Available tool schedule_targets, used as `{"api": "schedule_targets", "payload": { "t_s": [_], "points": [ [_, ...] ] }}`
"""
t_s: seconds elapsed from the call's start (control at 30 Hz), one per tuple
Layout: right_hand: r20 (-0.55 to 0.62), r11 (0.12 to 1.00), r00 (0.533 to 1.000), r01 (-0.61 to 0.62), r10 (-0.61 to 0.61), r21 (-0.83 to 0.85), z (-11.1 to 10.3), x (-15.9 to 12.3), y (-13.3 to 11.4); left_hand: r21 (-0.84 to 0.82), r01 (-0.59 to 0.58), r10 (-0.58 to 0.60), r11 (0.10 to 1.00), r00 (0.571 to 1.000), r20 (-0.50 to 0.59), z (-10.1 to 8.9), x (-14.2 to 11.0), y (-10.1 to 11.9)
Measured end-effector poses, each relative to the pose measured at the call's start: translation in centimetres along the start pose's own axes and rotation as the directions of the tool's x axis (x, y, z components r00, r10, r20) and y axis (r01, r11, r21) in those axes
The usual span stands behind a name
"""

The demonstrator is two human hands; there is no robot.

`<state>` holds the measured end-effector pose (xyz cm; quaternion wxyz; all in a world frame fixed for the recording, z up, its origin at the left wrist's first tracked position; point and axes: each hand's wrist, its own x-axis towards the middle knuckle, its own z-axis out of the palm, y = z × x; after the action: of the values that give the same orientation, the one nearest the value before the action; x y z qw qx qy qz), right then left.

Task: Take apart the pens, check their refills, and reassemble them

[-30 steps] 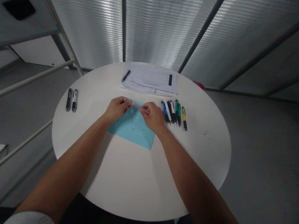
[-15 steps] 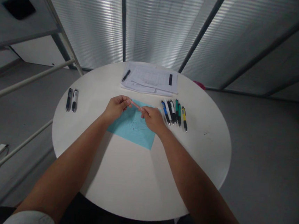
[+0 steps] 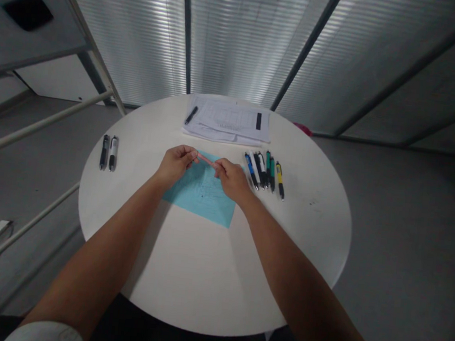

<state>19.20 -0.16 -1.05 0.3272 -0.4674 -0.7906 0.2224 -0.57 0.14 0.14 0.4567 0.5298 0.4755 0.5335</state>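
Note:
Both my hands hold a thin pink pen (image 3: pixel 205 161) above a light blue sheet of paper (image 3: pixel 201 195) on the round white table (image 3: pixel 172 261). My left hand (image 3: pixel 175 165) pinches the pen's left end with closed fingers. My right hand (image 3: pixel 231 179) grips the right end, fingers curled round it. The pen lies nearly level between the two hands.
A row of several pens (image 3: pixel 264 171) lies just right of my right hand. Two dark pens (image 3: pixel 108 152) lie at the table's left side. A stack of printed papers (image 3: pixel 227 121) with a black pen (image 3: pixel 191 115) sits at the far edge. Metal rails (image 3: pixel 40 122) stand at left.
My right hand has slid slightly left along the pink pen, closer to my left hand. The left hand has stayed in place.

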Motion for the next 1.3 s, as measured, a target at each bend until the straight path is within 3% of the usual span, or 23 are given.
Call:
{"api": "schedule_targets", "payload": {
  "t_s": [0.27,0.4,0.53,0.63,0.8,0.87,0.97,1.07,1.2,1.3],
  "points": [
    [-0.010,0.957,0.996,-0.084,0.090,0.278,0.2,0.0,0.2,-0.001,-0.005,0.005,1.000,1.000,-0.003,0.0,0.1,-0.3],
    [-0.067,0.819,0.978,-0.126,0.197,0.560,-0.3,0.4,0.8,-0.037,0.002,-0.004,0.999,0.997,-0.076,-0.3,0.3,-0.4],
    [-0.115,0.659,0.947,-0.118,0.299,0.743,-0.9,1.1,1.4,0.012,-0.032,0.033,0.999,0.997,-0.072,-0.5,0.4,-0.2],
    [-0.074,0.561,0.930,-0.153,0.360,0.814,-1.4,1.4,1.4,0.120,-0.095,0.099,0.988,0.994,-0.034,-0.3,0.1,-0.1],
    [0.041,0.560,0.945,-0.226,0.323,0.797,-1.9,1.3,0.8,0.275,-0.175,0.174,0.946,0.984,0.027,0.4,-0.6,-0.1],
    [0.096,0.517,0.950,-0.245,0.298,0.820,-2.1,1.1,0.3,0.340,-0.206,0.201,0.917,0.978,0.052,0.6,-0.8,-0.1],
    [0.131,0.377,0.944,-0.245,0.303,0.893,-2.3,0.9,-0.2,0.441,-0.263,0.230,0.858,0.965,0.129,0.4,-0.9,0.0],
    [0.149,0.183,0.922,-0.225,0.357,0.957,-2.4,0.9,-0.2,0.569,-0.312,0.228,0.761,0.949,0.217,-0.3,-0.9,0.1],
    [0.213,-0.096,0.921,-0.192,0.325,0.977,-2.5,0.9,0.3,0.793,-0.238,0.144,0.561,0.971,0.190,-1.2,-0.5,-0.3],
    [0.213,-0.171,0.934,-0.169,0.287,0.971,-2.5,0.9,0.6,0.879,-0.190,0.072,0.437,0.982,0.176,-1.3,-0.4,-0.7]
  ]
}}
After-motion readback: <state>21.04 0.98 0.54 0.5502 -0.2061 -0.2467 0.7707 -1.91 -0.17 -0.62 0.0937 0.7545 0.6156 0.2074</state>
